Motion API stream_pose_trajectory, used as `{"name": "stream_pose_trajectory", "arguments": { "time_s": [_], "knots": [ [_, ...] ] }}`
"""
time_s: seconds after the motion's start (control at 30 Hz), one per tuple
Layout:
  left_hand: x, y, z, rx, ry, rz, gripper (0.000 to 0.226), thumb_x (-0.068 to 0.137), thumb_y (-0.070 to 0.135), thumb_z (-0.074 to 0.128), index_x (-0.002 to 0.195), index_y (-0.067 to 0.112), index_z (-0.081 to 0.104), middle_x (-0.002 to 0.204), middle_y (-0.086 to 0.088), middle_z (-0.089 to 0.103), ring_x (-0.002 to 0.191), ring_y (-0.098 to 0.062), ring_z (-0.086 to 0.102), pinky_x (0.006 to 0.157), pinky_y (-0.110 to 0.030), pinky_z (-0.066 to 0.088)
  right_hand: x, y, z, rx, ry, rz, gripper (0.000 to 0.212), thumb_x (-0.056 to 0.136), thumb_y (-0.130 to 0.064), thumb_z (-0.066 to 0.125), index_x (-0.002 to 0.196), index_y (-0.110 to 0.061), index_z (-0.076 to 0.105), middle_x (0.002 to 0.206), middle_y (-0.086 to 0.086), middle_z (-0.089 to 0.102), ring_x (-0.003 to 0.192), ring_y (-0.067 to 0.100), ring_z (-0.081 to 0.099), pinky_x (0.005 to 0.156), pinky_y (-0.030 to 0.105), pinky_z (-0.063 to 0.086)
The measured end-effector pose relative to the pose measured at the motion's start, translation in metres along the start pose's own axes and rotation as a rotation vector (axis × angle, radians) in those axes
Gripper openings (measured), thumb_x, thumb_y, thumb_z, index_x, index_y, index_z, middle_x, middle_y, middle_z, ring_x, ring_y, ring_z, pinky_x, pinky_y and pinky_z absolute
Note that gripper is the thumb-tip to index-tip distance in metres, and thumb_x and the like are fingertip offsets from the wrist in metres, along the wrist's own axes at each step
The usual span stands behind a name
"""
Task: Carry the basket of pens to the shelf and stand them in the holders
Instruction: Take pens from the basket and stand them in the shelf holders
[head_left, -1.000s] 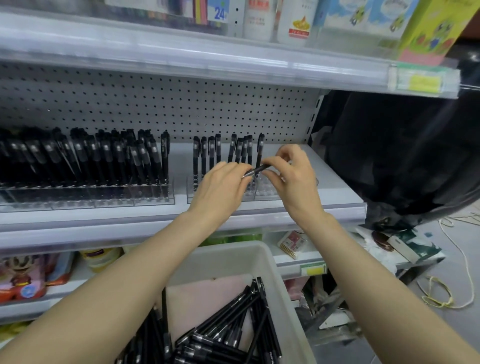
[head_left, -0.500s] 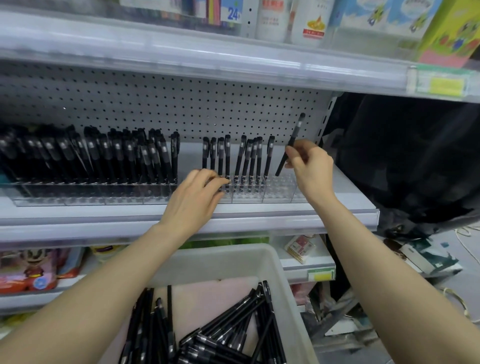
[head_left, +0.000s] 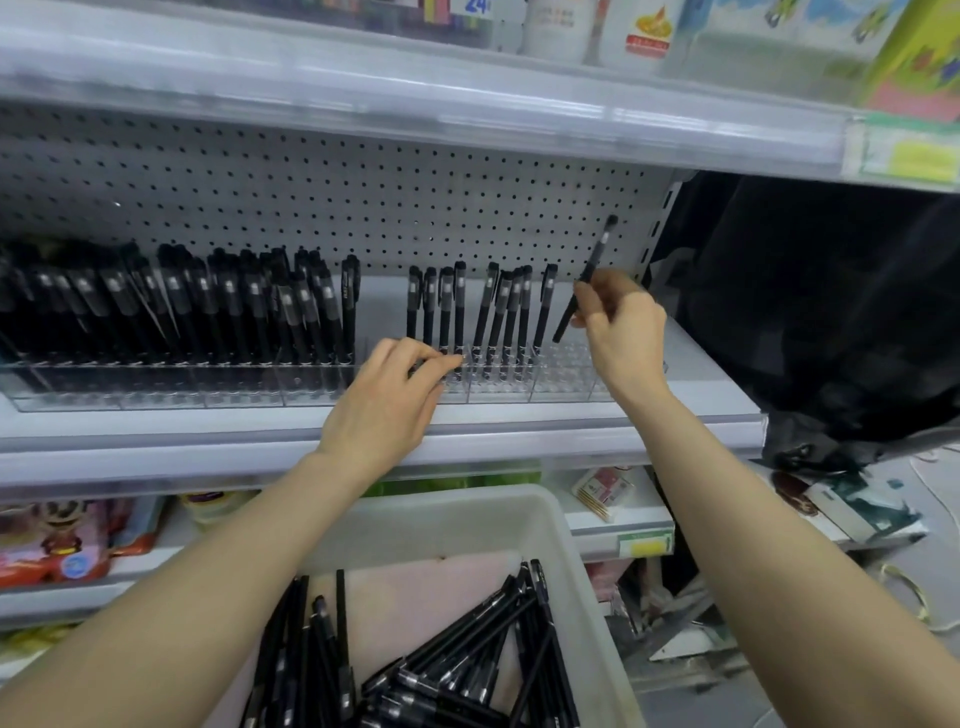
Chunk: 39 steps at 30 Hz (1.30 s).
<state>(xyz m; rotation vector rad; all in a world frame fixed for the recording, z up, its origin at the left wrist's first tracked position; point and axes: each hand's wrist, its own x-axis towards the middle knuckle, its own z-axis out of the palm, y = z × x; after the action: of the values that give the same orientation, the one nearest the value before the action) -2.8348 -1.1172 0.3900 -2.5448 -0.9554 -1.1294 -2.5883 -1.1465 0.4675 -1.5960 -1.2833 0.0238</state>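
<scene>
Above free slots rightmost in the holder (head_left: 566, 366), right hand (head_left: 621, 325) pinches a tilted pen (head_left: 592, 270); left hand (head_left: 387, 410), loose, touches its rim.

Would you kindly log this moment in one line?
right hand: pinches tilted pen above holder | left hand: rests on holder | basket: holds pens

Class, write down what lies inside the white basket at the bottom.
Inside the basket lie loose black pens, heaped crosswise over a pale pink sheet on its floor. The left forearm covers the basket's left side, so whatever lies there is hidden.
</scene>
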Motion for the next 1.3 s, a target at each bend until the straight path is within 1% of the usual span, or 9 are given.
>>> {"name": "stream_pose_trajectory", "arguments": {
  "time_s": [0.13,0.47,0.6,0.7,0.8,0.93,1.07,1.2,1.3],
  "knots": [
    [0.000,0.000,0.001,-0.008,0.000,-0.004,0.038,0.088,0.008,0.067,0.126,0.006,0.063,0.107,-0.010,0.059,0.103,-0.024,0.047,0.080,-0.035,0.052,-0.011,0.018,0.014,-0.187,-0.173,-0.011,0.017,0.097,-0.021,0.057,0.099,-0.007,0.067,0.089,0.009,0.068,0.076,0.024,0.059,0.068,0.025,0.042],
    [-0.001,-0.002,0.005,-0.010,0.012,-0.001,0.040,0.087,0.003,0.067,0.127,0.007,0.063,0.107,-0.009,0.058,0.102,-0.025,0.048,0.077,-0.037,0.054,-0.016,0.019,0.020,-0.262,-0.119,0.014,0.022,0.095,-0.017,0.060,0.103,-0.001,0.071,0.114,0.014,0.058,0.089,0.025,0.057,0.081,0.025,0.040],
    [0.000,-0.001,0.003,-0.014,0.008,-0.008,0.040,0.087,0.002,0.067,0.126,0.007,0.062,0.106,-0.010,0.057,0.102,-0.027,0.049,0.076,-0.038,0.054,-0.045,0.014,0.021,-0.248,0.018,-0.060,0.025,0.095,-0.013,0.058,0.119,-0.011,0.061,0.116,0.005,0.053,0.098,0.021,0.056,0.088,0.029,0.046],
    [-0.001,-0.001,0.003,-0.013,-0.003,-0.007,0.040,0.088,0.002,0.066,0.128,0.007,0.061,0.108,-0.010,0.056,0.102,-0.028,0.048,0.079,-0.039,0.053,-0.089,0.009,0.022,-0.200,0.116,-0.158,0.015,0.094,-0.011,0.059,0.108,-0.014,0.058,0.103,-0.004,0.052,0.094,0.016,0.053,0.083,0.033,0.048],
    [-0.001,-0.002,0.004,-0.009,-0.022,-0.018,0.040,0.091,0.005,0.064,0.131,0.009,0.059,0.110,-0.010,0.056,0.104,-0.027,0.047,0.084,-0.039,0.052,-0.139,0.009,0.032,-0.191,-0.082,-0.166,0.008,0.090,-0.008,0.060,0.094,-0.014,0.062,0.090,-0.005,0.056,0.080,0.015,0.055,0.072,0.032,0.048],
    [-0.001,-0.002,0.004,-0.016,-0.038,-0.019,0.042,0.091,0.003,0.062,0.132,0.008,0.057,0.110,-0.011,0.054,0.104,-0.028,0.044,0.084,-0.041,0.051,-0.189,0.019,0.045,-0.347,-0.423,-0.193,0.008,0.083,-0.007,0.065,0.089,-0.012,0.068,0.096,0.004,0.057,0.072,0.020,0.056,0.066,0.032,0.048],
    [-0.001,-0.002,0.002,-0.025,-0.058,-0.025,0.043,0.091,0.001,0.060,0.133,0.008,0.056,0.112,-0.011,0.052,0.106,-0.029,0.043,0.084,-0.042,0.051,-0.206,0.008,0.040,-0.458,-0.693,-0.144,0.015,0.089,-0.019,0.062,0.102,-0.019,0.070,0.101,0.000,0.069,0.092,0.018,0.062,0.082,0.034,0.050],
    [-0.001,0.000,0.000,-0.046,-0.087,-0.048,0.045,0.092,0.002,0.058,0.136,0.010,0.054,0.115,-0.010,0.051,0.110,-0.027,0.043,0.088,-0.040,0.049,-0.223,0.016,0.045,-0.704,-1.027,-0.027,0.037,0.085,-0.032,0.069,0.121,-0.026,0.062,0.123,0.003,0.058,0.114,0.025,0.050,0.095,0.036,0.042],
    [-0.001,0.000,-0.002,-0.050,-0.090,-0.047,0.047,0.091,0.001,0.059,0.137,0.011,0.054,0.115,-0.009,0.052,0.110,-0.027,0.044,0.088,-0.039,0.050,-0.227,0.023,0.053,-0.697,-1.022,0.047,0.035,0.087,-0.037,0.066,0.121,-0.028,0.063,0.122,0.004,0.056,0.113,0.028,0.049,0.095,0.038,0.042]
  ]
}}
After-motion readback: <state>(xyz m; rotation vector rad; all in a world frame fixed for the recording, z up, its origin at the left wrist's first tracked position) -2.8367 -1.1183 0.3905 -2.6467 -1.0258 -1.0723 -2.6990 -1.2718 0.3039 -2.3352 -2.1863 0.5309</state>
